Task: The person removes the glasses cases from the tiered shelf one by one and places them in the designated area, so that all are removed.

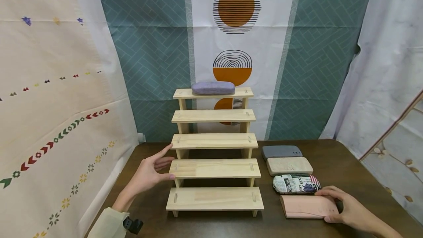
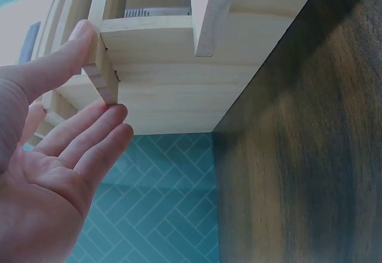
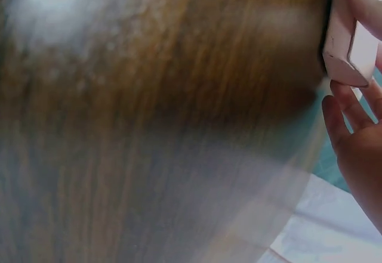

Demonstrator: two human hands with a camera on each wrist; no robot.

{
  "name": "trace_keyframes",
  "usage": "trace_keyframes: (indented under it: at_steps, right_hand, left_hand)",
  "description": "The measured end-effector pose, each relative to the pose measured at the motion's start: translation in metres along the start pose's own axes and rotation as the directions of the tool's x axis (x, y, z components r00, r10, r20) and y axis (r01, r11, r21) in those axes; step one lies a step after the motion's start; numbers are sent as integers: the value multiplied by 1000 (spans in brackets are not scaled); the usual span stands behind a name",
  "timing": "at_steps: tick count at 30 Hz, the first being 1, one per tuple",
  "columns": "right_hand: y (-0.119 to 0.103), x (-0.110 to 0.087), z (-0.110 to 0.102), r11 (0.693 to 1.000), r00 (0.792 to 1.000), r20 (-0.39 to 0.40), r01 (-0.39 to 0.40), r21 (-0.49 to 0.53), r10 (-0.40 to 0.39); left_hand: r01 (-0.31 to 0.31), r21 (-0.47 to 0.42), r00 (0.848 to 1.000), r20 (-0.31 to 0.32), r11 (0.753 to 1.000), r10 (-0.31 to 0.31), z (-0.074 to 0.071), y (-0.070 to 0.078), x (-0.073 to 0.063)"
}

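Note:
A pale wooden stepped stand [image 1: 214, 168] rises in the middle of the table. My left hand [image 1: 150, 172] is at its left side, thumb at the front corner of the second step from the bottom and fingertips around that board's end [image 2: 101, 78]. At the right, my right hand [image 1: 347, 208] grips a pink glasses case [image 1: 308, 206] by its right end, thumb at the front edge and fingers at the back. In the right wrist view the pink case's end [image 3: 346, 69] shows between thumb and fingers. A lilac glasses case [image 1: 213, 87] lies on the top step.
Behind the pink case lie a newspaper-print case [image 1: 295, 184], a cream case [image 1: 290, 166] and a grey-blue case [image 1: 281, 151], one behind another. The dark wooden table [image 1: 198, 227] is bounded by a teal and white curtain [image 1: 152, 47] and pale side cloths.

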State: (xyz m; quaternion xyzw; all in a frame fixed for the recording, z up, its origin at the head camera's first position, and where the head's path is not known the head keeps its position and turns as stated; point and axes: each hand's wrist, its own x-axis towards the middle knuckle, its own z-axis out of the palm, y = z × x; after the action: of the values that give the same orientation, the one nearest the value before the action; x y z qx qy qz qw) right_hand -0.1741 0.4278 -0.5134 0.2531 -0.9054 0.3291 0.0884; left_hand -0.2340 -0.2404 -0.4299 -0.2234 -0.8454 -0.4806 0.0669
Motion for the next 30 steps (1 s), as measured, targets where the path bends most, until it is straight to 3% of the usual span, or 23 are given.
trace_keyframes:
  at_steps: [5,13,30]
  right_hand:
    - [1,0,0,1000,1000,5,8,-11,-8]
    - [2,-1,-3,998,998,0,-60,-37,60]
    - [7,2,-2,999,1000,-9,-6,-36,5]
  left_hand:
    - [6,-4,1000,3,1000,-6,0,1,0]
    - [1,-3,1000,-1,1000,-1,0,0,0]
    - [10,0,1000,0,1000,-10,0,1,0]
